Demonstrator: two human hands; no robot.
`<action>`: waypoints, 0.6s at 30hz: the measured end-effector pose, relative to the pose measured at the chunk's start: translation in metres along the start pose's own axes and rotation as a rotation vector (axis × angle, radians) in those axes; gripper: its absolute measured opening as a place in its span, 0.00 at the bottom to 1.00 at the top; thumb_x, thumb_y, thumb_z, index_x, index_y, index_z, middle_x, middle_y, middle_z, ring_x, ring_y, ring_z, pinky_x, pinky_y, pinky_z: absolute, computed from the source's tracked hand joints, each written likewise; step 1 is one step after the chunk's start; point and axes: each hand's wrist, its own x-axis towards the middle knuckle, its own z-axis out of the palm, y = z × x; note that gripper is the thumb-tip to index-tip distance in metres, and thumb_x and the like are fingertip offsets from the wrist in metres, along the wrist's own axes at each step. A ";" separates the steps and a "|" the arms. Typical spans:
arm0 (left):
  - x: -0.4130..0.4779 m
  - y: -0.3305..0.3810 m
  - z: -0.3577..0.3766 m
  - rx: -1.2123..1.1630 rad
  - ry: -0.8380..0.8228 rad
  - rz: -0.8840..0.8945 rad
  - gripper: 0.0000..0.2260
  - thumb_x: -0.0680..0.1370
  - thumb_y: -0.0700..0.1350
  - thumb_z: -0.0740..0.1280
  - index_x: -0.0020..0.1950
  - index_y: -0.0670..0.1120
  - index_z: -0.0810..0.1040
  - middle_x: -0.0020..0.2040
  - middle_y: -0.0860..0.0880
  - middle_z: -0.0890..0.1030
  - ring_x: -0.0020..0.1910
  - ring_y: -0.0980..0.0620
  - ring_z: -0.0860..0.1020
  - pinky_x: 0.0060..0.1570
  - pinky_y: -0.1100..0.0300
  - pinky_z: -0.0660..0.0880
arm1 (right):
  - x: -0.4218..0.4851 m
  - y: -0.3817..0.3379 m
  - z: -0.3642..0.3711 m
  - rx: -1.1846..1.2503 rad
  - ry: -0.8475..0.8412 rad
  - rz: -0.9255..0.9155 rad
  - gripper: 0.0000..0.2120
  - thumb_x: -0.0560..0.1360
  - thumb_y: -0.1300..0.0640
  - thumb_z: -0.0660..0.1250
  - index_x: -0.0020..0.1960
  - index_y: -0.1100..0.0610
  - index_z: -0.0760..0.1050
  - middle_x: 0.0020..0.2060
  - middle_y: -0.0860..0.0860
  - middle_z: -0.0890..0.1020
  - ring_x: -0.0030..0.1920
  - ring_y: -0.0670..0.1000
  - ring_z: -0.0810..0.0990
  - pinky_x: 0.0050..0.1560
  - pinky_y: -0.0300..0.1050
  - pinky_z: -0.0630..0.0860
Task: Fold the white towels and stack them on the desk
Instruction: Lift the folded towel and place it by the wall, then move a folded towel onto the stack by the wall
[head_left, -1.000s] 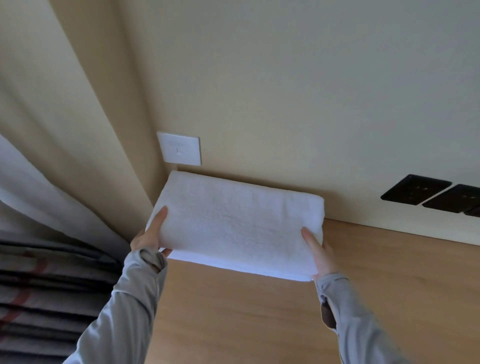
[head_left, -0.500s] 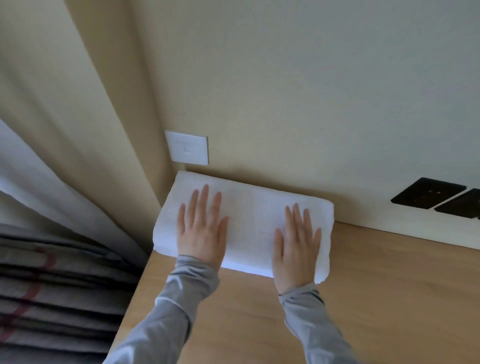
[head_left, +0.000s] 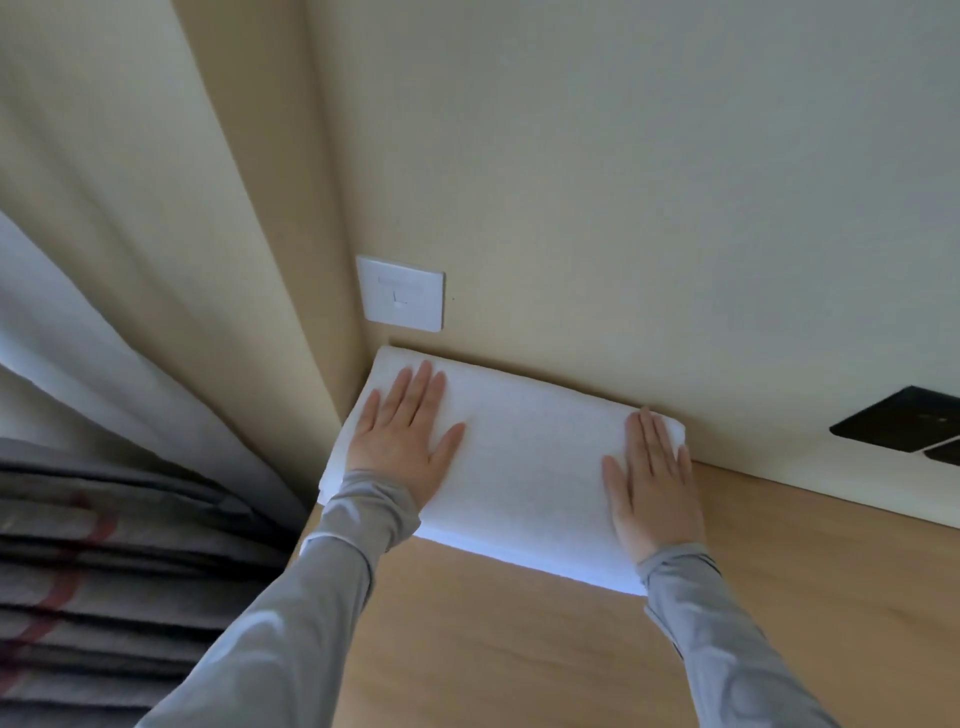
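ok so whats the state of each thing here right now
white towel, folded, lying flat against the wall
left hand, open, pressed flat on the towel's left part
right hand, open, pressed flat on the towel's right end
desk, holds the towel in its far left corner
curtain, hanging beside the desk

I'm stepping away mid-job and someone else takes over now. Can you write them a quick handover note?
Left hand: open, flat on the left end of the folded white towel.
Right hand: open, flat on its right end.
Towel lies on the desk, in the back corner against the wall.
Done: this towel folded and placed.
Left: lift hands; any further towels are out of view.
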 end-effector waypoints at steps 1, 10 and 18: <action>0.002 0.002 0.001 -0.004 -0.007 -0.011 0.29 0.76 0.64 0.37 0.74 0.55 0.34 0.72 0.60 0.33 0.72 0.61 0.34 0.72 0.58 0.34 | 0.005 0.002 0.001 0.007 -0.026 0.005 0.30 0.80 0.43 0.41 0.77 0.56 0.45 0.77 0.47 0.47 0.76 0.44 0.43 0.76 0.47 0.41; 0.010 0.016 -0.008 0.072 -0.177 -0.056 0.29 0.79 0.62 0.41 0.76 0.54 0.36 0.76 0.57 0.35 0.75 0.56 0.37 0.73 0.54 0.37 | -0.002 -0.006 -0.014 -0.141 -0.033 0.016 0.28 0.81 0.46 0.41 0.77 0.57 0.39 0.77 0.50 0.41 0.76 0.47 0.37 0.75 0.48 0.36; -0.013 0.065 -0.020 0.029 -0.057 0.006 0.29 0.80 0.60 0.41 0.77 0.47 0.45 0.78 0.47 0.44 0.77 0.47 0.46 0.74 0.49 0.45 | -0.038 -0.060 -0.008 -0.028 0.027 -0.215 0.30 0.80 0.44 0.45 0.75 0.61 0.56 0.76 0.53 0.57 0.76 0.53 0.52 0.75 0.52 0.45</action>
